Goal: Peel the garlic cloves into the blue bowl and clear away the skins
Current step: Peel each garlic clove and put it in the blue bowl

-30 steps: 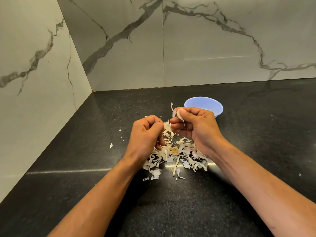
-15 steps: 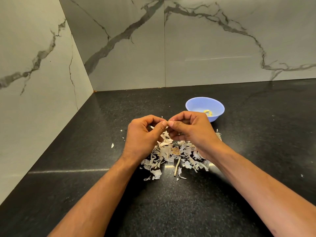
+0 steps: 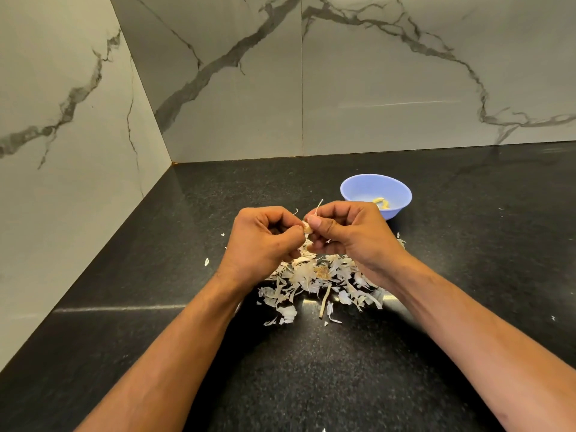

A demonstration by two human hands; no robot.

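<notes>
The left hand [image 3: 261,241] is curled, its thumb and fingertips pinching a small garlic clove [image 3: 308,227] at the point where the two hands meet. The right hand [image 3: 349,235] is curled too, its thumb and forefinger nipping the other end of the same clove, with a thin strip of skin [image 3: 318,207] standing up from the pinch. Both hands are raised above the counter [image 3: 311,369], knuckles up, their forearms coming in from the lower corners of the view. Only a pale tip of the clove shows between the fingers; how much of its skin is off cannot be told.

Directly under and just nearer than the hands lies a heap of garlic skins [image 3: 318,279], papery white shreds spread on the dark speckled counter, with a pale dry stalk [image 3: 324,302] lying among them at the near edge. A few stray flakes [image 3: 206,261] sit apart to the left of the heap.

Beyond the right hand, near its knuckles, stands the blue bowl [image 3: 358,188], upright on the counter. Inside it a yellowish peeled piece of garlic [image 3: 381,202] rests on the bottom, partly hidden by the hand.

The counter runs back into a corner formed by two grey-veined marble walls [image 3: 405,88].
</notes>
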